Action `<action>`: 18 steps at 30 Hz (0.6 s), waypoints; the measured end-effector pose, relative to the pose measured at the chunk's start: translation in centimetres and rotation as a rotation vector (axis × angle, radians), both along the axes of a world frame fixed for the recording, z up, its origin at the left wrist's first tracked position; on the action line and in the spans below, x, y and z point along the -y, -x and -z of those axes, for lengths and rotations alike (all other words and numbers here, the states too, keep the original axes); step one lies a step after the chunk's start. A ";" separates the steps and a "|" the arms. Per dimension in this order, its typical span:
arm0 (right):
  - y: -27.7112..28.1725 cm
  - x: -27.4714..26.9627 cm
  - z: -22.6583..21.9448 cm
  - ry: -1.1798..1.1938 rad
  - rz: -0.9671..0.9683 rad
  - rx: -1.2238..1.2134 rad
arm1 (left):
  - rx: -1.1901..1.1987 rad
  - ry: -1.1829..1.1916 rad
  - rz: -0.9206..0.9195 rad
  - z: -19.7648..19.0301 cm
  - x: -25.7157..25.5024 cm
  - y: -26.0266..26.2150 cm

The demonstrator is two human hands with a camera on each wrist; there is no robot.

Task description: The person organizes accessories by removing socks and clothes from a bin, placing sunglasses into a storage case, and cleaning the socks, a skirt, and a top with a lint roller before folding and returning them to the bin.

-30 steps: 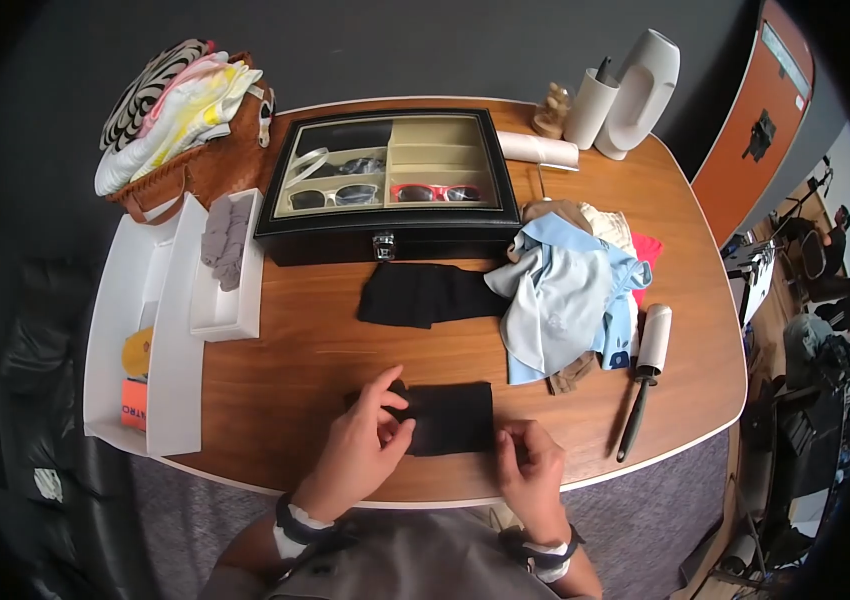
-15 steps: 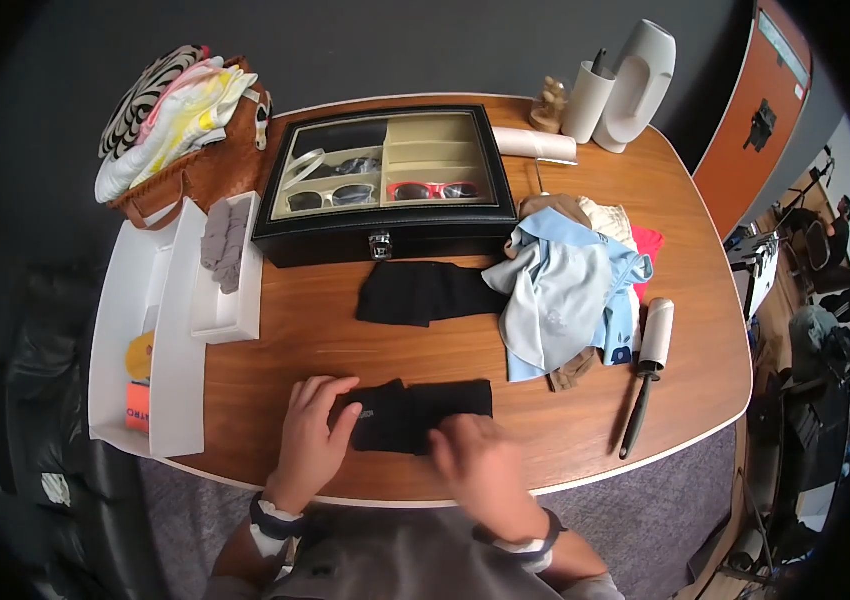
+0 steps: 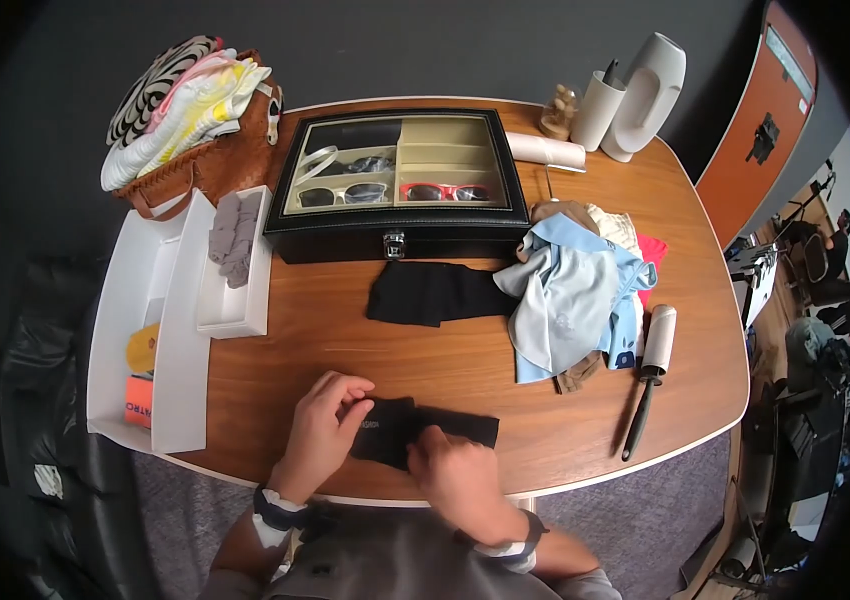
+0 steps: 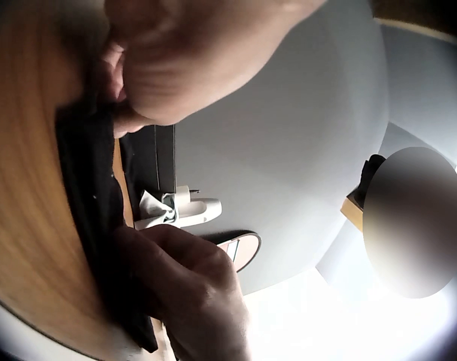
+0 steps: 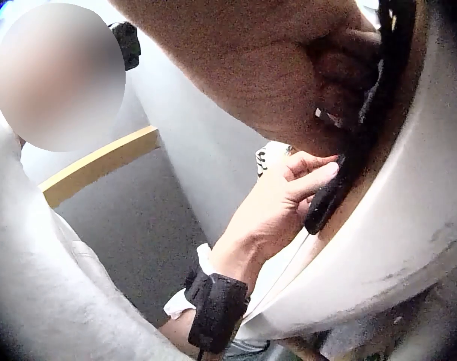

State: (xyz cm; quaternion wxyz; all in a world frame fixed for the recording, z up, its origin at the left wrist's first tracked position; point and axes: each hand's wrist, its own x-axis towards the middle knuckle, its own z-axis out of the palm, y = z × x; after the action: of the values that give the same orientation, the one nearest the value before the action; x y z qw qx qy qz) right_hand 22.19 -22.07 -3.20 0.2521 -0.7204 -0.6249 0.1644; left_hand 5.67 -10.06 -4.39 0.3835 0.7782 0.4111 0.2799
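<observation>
Right hand (image 3: 460,480): curled fingers pinch the cloth.
Black cloth (image 3: 385,425): near table (image 3: 270,400) edge, between hands.
Left hand (image 3: 320,430): fingers bent at its left end; pinch, cannot tell.
Folding: apparently underway; next probably needs the left end steadied.

- black cloth (image 3: 392,420): small pale lettering toward one end, roughly flat, partly hidden
- lies near side of glasses case (image 3: 445,243), well apart
</observation>
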 end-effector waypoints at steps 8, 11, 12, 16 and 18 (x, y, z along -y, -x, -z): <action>0.3 0.4 0.0 -0.054 0.046 -0.040 | -0.051 0.068 -0.016 -0.8 0.3 0.3; 0.7 0.5 0.5 0.034 0.033 -0.076 | -0.047 0.056 -0.017 -0.6 0.2 0.4; 0.7 0.6 0.2 0.038 0.018 -0.103 | -0.040 0.064 -0.018 -0.5 0.2 0.5; 0.9 1.0 -0.7 0.087 -0.048 -0.203 | -0.034 0.095 -0.021 -0.6 0.2 0.7; 0.9 1.2 -0.1 0.110 -0.071 -0.164 | -0.039 0.100 -0.016 -0.7 0.2 0.5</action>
State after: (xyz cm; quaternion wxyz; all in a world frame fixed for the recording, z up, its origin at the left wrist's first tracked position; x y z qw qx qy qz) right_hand 21.26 -23.25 -3.12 0.2565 -0.6946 -0.6175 0.2654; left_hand 5.16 -10.30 -3.66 0.4115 0.7601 0.4380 0.2471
